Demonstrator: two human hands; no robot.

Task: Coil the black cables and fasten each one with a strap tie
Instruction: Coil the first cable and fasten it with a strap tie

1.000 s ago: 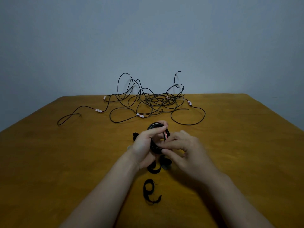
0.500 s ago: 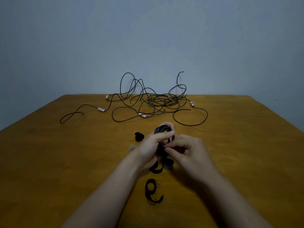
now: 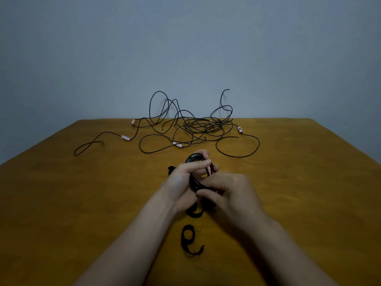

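My left hand grips a small coil of black cable above the middle of the table, fingers wrapped across its loops. My right hand pinches something black at the coil's lower edge, probably a strap tie; its fingers hide the spot. A curled black strap tie lies just under my hands. Another strap tie lies nearer to me. A tangle of loose black cables with small white-and-red tags sprawls across the far half of the table.
The wooden table is yellow-brown, with its far edge against a plain grey-blue wall. A further small black piece peeks out left of my left hand.
The coil has stayed in my left hand. My right hand's fingers have shifted slightly lower on the coil, closing in on its bottom edge. The view has moved a little.
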